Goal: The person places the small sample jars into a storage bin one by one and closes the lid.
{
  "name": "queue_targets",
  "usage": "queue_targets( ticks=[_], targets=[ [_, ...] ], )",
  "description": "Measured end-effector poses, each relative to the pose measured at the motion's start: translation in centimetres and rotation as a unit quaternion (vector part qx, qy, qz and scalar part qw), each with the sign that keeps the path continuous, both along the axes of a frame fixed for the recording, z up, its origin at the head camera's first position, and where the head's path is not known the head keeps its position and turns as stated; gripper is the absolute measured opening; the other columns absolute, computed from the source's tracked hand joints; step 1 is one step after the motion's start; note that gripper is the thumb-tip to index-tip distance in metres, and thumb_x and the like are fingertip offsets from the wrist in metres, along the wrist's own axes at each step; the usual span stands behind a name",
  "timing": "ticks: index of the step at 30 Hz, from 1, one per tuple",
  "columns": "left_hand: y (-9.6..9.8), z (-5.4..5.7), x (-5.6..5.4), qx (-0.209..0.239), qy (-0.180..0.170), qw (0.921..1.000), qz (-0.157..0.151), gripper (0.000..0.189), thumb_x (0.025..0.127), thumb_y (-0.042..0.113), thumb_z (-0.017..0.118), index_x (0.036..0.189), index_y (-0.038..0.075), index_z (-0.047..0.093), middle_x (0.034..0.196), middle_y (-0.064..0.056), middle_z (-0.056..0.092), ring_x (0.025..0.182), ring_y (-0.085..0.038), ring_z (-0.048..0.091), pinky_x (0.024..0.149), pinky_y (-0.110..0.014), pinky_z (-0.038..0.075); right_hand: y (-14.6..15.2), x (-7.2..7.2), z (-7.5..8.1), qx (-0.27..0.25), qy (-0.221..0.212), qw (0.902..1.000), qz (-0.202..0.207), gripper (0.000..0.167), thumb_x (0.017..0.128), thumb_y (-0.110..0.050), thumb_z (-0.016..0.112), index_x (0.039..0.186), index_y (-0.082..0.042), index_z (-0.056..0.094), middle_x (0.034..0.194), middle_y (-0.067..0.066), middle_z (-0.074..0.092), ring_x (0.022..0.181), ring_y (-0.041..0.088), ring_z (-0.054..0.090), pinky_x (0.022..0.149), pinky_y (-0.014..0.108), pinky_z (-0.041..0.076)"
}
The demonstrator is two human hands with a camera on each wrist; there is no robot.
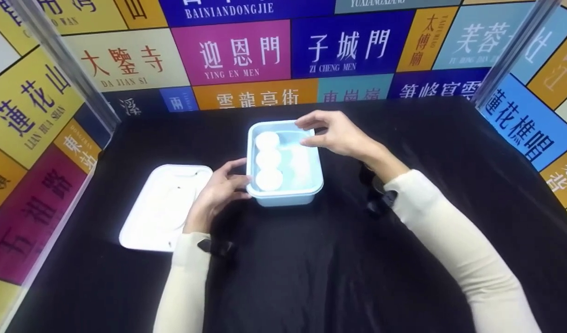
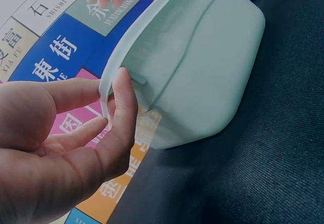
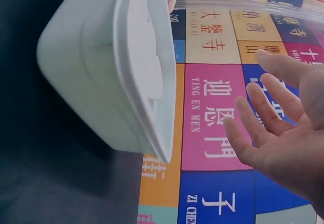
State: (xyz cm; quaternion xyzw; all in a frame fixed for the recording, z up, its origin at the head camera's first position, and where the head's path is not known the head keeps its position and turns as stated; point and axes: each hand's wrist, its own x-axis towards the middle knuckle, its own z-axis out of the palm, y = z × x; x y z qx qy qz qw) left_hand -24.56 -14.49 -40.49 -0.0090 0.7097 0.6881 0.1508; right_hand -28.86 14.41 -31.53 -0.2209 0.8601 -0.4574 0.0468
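While left hand [image 1: 221, 187] pinches plastic container [image 1: 283, 200], right hand [image 1: 334, 134] hovers spread, empty; three white balls [image 1: 268, 159] inside, lid [image 1: 158, 208] still off.

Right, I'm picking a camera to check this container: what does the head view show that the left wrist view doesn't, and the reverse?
Only the head view: the white lid lying flat, three white round pieces in a row inside the container, and the cream sleeves.

Only the left wrist view: a dark line along the container's outer wall, and the SHISHITOU sign.

Both: the container, the left grip at its rim, part of the right grip, black cloth.
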Motion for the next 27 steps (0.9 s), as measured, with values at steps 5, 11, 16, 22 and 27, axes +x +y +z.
queue_targets(
  ticks=[5, 11, 16, 22, 27],
  targets=[
    [-0.2, 0.0, 0.1, -0.001, 0.004, 1.0000, 0.004, 0.061, 0.096, 0.000, 0.058, 0.152, 0.007, 0.036, 0.119, -0.024, 0.063, 0.086, -0.016, 0.068, 0.069, -0.027, 0.062, 2.1, 0.9, -0.4, -0.025, -0.001, 0.9997, -0.007, 0.046, 0.085, -0.014, 0.080, 0.128, -0.007, 0.067, 0.129, 0.012, 0.068, 0.119, 0.024, 0.064, 0.099, 0.030, 0.056],
    [-0.3, -0.2, 0.1, -0.010, 0.009, 0.9999, 0.005, 0.063, 0.095, 0.000, 0.060, 0.153, 0.008, 0.036, 0.121, -0.026, 0.064, 0.084, -0.016, 0.069, 0.068, -0.027, 0.062, 4.6, 2.0, -1.2, -0.025, 0.010, 0.9996, -0.011, 0.044, 0.086, -0.017, 0.080, 0.127, -0.007, 0.067, 0.129, 0.013, 0.067, 0.115, 0.023, 0.066, 0.091, 0.020, 0.056],
    [-0.2, -0.2, 0.0, -0.006, 0.006, 1.0000, 0.005, 0.062, 0.095, 0.000, 0.060, 0.152, 0.007, 0.037, 0.117, -0.024, 0.065, 0.083, -0.016, 0.069, 0.068, -0.028, 0.062, 6.5, 3.1, -2.2, -0.014, 0.029, 0.9994, -0.015, 0.041, 0.087, -0.017, 0.079, 0.126, -0.011, 0.068, 0.128, 0.010, 0.068, 0.116, 0.024, 0.066, 0.097, 0.030, 0.057],
    [-0.1, -0.3, 0.0, -0.006, 0.005, 1.0000, 0.001, 0.062, 0.095, 0.000, 0.060, 0.152, 0.007, 0.037, 0.116, -0.023, 0.065, 0.084, -0.016, 0.069, 0.069, -0.028, 0.062, 8.5, 4.7, -3.7, -0.036, 0.063, 0.9972, -0.018, 0.039, 0.086, -0.012, 0.079, 0.123, -0.007, 0.069, 0.122, 0.007, 0.070, 0.113, 0.017, 0.065, 0.099, 0.030, 0.056],
    [0.0, -0.2, -0.1, -0.009, 0.001, 1.0000, -0.001, 0.061, 0.096, 0.001, 0.059, 0.152, 0.008, 0.037, 0.120, -0.025, 0.063, 0.086, -0.016, 0.069, 0.070, -0.028, 0.062, 10.1, 5.9, -5.2, -0.092, 0.086, 0.9914, -0.036, 0.040, 0.082, -0.004, 0.081, 0.120, -0.004, 0.070, 0.114, -0.005, 0.072, 0.109, 0.014, 0.067, 0.091, 0.022, 0.056]
  ],
)
